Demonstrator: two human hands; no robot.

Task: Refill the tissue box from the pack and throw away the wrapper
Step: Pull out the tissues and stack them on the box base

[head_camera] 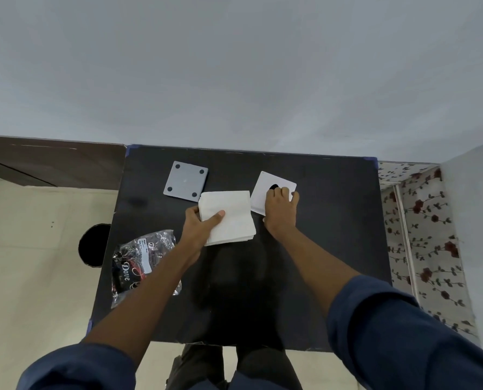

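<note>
On the black counter (319,249), the left hand (199,229) grips the white tissue stack (229,218); just right of the stack, the right hand (281,212) grasps the white box lid (262,192).

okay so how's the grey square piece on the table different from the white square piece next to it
The grey square piece has four dark round pads at its corners; the white square piece has one dark opening near its middle. The grey piece lies untouched, while the right hand rests on the white one. The grey piece is left of the tissue stack, the white one right. Both lie on the black table.
</note>
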